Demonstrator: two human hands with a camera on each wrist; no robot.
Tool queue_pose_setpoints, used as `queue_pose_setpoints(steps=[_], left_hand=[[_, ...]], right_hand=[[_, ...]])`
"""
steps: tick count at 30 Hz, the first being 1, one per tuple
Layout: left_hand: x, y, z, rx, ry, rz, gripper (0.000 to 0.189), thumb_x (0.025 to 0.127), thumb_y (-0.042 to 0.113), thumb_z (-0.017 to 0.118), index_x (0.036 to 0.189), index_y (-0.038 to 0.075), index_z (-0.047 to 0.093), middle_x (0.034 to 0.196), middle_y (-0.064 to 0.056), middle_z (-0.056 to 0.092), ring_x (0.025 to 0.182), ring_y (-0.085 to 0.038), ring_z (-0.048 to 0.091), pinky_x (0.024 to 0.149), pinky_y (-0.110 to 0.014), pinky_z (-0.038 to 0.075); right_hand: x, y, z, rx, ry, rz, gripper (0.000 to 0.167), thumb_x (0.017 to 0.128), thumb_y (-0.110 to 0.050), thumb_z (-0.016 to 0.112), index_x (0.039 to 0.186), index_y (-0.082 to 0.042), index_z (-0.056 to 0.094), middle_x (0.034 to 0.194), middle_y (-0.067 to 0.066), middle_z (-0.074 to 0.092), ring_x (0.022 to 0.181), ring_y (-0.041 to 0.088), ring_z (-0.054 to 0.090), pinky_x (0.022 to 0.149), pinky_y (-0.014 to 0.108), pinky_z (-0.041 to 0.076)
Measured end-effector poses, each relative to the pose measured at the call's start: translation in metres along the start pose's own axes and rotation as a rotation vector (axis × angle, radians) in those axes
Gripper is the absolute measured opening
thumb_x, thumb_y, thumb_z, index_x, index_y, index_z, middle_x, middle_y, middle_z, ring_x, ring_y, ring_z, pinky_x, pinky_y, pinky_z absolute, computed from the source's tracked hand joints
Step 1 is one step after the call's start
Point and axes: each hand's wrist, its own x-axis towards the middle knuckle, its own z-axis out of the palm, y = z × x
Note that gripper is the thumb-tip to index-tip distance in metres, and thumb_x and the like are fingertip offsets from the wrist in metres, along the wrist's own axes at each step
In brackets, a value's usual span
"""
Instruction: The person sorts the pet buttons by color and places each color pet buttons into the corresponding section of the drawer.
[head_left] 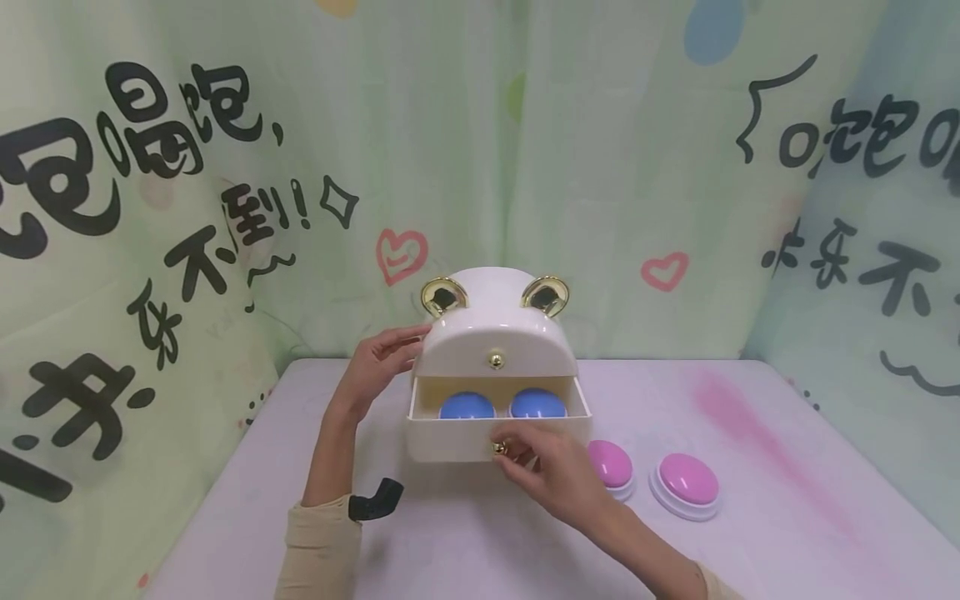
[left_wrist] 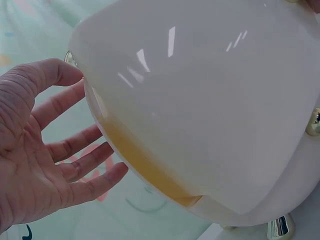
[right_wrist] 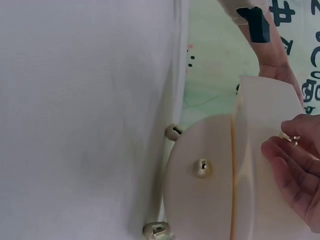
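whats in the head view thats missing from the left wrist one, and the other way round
Only the head view: two blue domes in the open drawer, and two pink-topped buttons on the table. Only the left wrist view: an amber patch along an edge of the white box. Both: the box and the left hand.

Head: showing even light, casting faint shadow below drawer [head_left: 450,442], lower centre. Left wrist: reflecting white streaks off box [left_wrist: 200,100], upper centre. Right wrist: running dimmer, greyer.
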Motion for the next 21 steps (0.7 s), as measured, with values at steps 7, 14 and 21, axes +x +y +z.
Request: queue_pose_setpoints(steps=[7, 14, 21], left_hand=[[-0.001, -0.001, -0.001, 0.003, 0.006, -0.006, 0.04, 0.101, 0.024, 0.067, 0.138, 0.011, 0.065, 0.143, -0.008, 0.062, 0.129, -0.027, 0.059, 0.106, -0.051, 0.049], [0.0, 0.0, 0.0, -0.005, 0.007, -0.014, 0.039, 0.101, 0.022, 0.067, 0.138, 0.01, 0.065, 0.143, -0.008, 0.061, 0.129, -0.027, 0.059, 0.106, -0.052, 0.049], [0.0, 0.001, 0.002, -0.022, 0.007, -0.002, 0.038, 0.1, 0.018, 0.067, 0.137, 0.007, 0.065, 0.143, -0.01, 0.061, 0.126, -0.025, 0.061, 0.105, -0.051, 0.05]], right_hand=[[0.01, 0.004, 0.005, -0.047, 0.011, 0.026, 0.024, 0.086, -0.003, 0.081, 0.107, -0.009, 0.071, 0.086, -0.001, 0.074, 0.073, 0.005, 0.067, 0.064, 0.02, 0.057], [0.021, 0.017, 0.01, -0.05, 0.064, 0.093, 0.026, 0.085, -0.002, 0.081, 0.108, -0.009, 0.071, 0.086, 0.0, 0.073, 0.073, 0.006, 0.066, 0.066, 0.023, 0.058], [0.03, 0.034, 0.015, -0.039, 0.116, 0.041, 0.024, 0.086, 0.002, 0.078, 0.108, -0.005, 0.07, 0.086, 0.004, 0.073, 0.074, 0.013, 0.07, 0.066, 0.024, 0.059]])
